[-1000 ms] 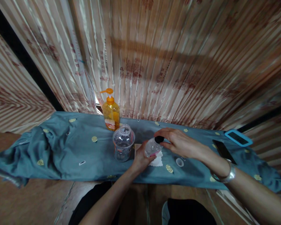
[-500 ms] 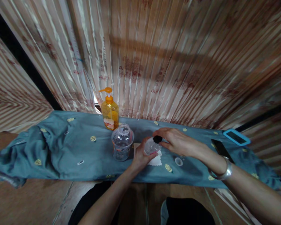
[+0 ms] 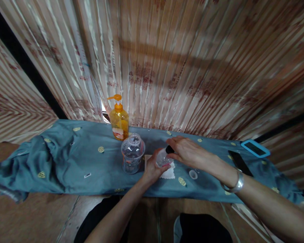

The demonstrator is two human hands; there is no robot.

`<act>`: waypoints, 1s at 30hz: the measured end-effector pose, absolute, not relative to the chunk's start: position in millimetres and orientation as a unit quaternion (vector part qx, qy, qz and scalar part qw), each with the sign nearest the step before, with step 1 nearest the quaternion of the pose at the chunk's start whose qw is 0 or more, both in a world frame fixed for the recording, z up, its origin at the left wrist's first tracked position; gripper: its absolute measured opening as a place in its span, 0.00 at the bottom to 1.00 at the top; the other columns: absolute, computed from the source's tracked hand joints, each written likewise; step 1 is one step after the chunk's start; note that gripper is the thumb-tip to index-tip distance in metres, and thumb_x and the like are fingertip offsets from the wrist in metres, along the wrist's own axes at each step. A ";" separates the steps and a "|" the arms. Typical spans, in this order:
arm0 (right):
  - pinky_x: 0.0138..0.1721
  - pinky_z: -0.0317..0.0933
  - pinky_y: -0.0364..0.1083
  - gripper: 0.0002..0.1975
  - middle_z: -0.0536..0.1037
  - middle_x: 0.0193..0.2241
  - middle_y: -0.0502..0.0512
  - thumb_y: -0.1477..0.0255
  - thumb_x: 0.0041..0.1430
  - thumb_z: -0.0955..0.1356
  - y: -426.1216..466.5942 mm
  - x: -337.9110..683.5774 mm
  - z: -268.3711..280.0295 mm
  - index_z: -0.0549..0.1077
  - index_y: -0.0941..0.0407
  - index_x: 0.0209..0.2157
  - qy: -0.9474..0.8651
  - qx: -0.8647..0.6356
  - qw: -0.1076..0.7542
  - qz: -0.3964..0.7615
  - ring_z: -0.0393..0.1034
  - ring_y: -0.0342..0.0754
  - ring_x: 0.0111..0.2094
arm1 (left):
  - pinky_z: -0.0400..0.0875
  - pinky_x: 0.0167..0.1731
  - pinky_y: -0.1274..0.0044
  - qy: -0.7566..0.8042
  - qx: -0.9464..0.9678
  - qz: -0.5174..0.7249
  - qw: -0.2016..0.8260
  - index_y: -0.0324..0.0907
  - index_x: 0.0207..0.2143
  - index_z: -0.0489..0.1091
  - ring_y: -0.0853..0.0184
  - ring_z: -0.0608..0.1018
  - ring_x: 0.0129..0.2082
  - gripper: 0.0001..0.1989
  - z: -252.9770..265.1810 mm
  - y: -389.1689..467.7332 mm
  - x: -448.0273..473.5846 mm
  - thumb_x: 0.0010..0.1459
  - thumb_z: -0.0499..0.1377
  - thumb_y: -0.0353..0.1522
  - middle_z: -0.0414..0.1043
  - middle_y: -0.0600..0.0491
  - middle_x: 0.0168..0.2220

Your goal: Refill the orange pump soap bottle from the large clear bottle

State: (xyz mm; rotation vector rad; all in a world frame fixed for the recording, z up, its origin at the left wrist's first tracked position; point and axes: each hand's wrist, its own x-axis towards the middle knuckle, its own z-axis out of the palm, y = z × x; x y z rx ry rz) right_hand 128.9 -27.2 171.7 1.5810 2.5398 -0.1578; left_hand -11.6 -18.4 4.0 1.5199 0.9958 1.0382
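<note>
My left hand [image 3: 152, 167] is wrapped round a small clear bottle [image 3: 161, 157], which leans to the right. At the bottle's top, the fingers of my right hand [image 3: 183, 148] grip a black cap [image 3: 169, 149]; whether the cap is still joined to the neck I cannot tell. Under the bottle lies a white cloth or paper with a scalloped edge [image 3: 169, 173]. Left of my left hand stands a clear plastic container [image 3: 132, 157] with a narrower top. A small clear round cap or cup [image 3: 193, 174] lies below my right wrist.
An orange pump bottle [image 3: 119, 122] stands at the back against the striped curtain [image 3: 152, 60]. A black phone [image 3: 240, 163] and a blue-framed device [image 3: 255, 148] lie at the right. A blue-green patterned cloth [image 3: 73, 162] covers the narrow table.
My right hand has shifted slightly left and turned at the wrist, with the black cap between its fingers. My left hand and the bottle have stayed almost in place.
</note>
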 end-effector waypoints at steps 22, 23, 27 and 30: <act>0.43 0.57 0.46 0.13 0.79 0.44 0.60 0.75 0.61 0.70 -20.2 124.5 175.9 0.72 0.60 0.48 0.860 0.497 0.101 -0.056 0.74 0.52 0.47 | 0.75 0.50 0.66 0.407 0.622 0.431 0.512 0.45 0.55 0.68 0.55 0.81 0.48 0.34 0.6 -17.2 -9.7 0.45 0.72 0.33 0.80 0.51 0.48; 0.43 0.57 0.46 0.11 0.79 0.43 0.60 0.75 0.62 0.69 -20.2 123.5 176.0 0.73 0.60 0.46 0.859 0.498 0.106 -0.056 0.74 0.52 0.47 | 0.75 0.51 0.66 0.408 0.622 0.430 0.511 0.45 0.56 0.68 0.55 0.81 0.48 0.34 0.6 -17.2 -9.8 0.45 0.72 0.33 0.80 0.51 0.49; 0.39 0.56 0.48 0.11 0.79 0.37 0.64 0.69 0.67 0.65 -19.3 122.3 170.5 0.74 0.62 0.44 0.848 0.516 0.113 -0.034 0.75 0.55 0.43 | 0.75 0.52 0.66 0.406 0.623 0.429 0.513 0.45 0.56 0.68 0.55 0.81 0.49 0.33 1.0 -17.5 -10.1 0.46 0.71 0.33 0.80 0.52 0.50; 0.40 0.57 0.48 0.13 0.79 0.39 0.65 0.67 0.66 0.67 -21.2 121.9 171.7 0.73 0.62 0.46 0.845 0.520 0.116 -0.031 0.75 0.57 0.45 | 0.74 0.53 0.65 0.401 0.621 0.432 0.517 0.44 0.55 0.67 0.56 0.81 0.49 0.33 2.0 -17.8 -10.1 0.46 0.71 0.32 0.80 0.51 0.50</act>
